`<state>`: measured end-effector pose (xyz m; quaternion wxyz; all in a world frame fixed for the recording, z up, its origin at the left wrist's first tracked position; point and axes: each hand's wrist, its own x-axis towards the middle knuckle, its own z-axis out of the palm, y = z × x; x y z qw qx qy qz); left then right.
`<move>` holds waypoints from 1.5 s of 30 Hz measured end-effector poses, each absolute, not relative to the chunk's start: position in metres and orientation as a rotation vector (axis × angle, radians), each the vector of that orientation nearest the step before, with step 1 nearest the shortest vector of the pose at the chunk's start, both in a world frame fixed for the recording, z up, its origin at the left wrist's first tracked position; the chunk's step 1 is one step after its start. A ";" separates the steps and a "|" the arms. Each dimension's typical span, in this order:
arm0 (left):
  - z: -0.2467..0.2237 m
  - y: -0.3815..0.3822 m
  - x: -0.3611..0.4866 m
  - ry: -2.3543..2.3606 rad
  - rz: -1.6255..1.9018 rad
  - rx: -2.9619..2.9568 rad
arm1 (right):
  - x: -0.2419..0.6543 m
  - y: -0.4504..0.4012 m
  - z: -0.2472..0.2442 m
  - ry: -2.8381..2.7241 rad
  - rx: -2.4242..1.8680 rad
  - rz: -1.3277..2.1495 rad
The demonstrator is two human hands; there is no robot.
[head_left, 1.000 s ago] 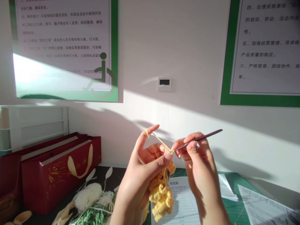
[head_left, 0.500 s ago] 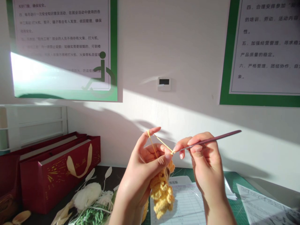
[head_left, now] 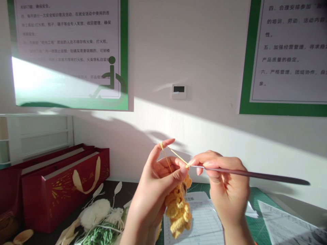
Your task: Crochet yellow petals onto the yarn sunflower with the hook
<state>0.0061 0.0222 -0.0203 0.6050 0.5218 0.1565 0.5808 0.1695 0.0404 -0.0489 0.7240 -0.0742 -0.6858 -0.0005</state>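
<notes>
My left hand (head_left: pixel 159 177) pinches the top edge of a yellow crochet piece (head_left: pixel 178 214) between thumb and fingers, and the piece hangs down below. Yellow yarn (head_left: pixel 178 154) loops round my raised left index finger and runs taut down to the stitches. In my right hand (head_left: pixel 227 183) is a crochet hook (head_left: pixel 255 174) with a dark red-brown handle and a thin metal shaft. The hook's tip meets the yellow work at my left thumb tip; the exact stitch is too small to make out. The handle points right, sloping slightly down.
Printed sheets (head_left: pixel 196 224) lie on a green cutting mat (head_left: pixel 258 200). To the left are dark red gift bags (head_left: pixel 66 183), white yarn (head_left: pixel 95 212) and green yarn (head_left: pixel 102 234). Behind stands a white wall with a thermostat (head_left: pixel 178 92) and green-framed posters (head_left: pixel 124 51).
My right hand has turned, swinging the hook's handle from pointing up-right to slightly down-right, and more of its metal shaft shows. My left hand and the crochet piece have barely shifted.
</notes>
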 end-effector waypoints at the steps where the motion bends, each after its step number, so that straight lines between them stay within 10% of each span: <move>1: -0.020 0.022 0.006 0.362 1.343 1.204 | 0.169 0.040 -0.049 -1.507 -0.156 0.000; 24: -0.019 0.014 0.022 0.274 1.675 1.175 | 0.150 0.050 -0.049 -1.437 -0.282 -0.572; 45: -0.017 0.023 0.011 0.233 1.518 1.126 | 0.137 0.050 -0.044 -1.198 -0.192 0.861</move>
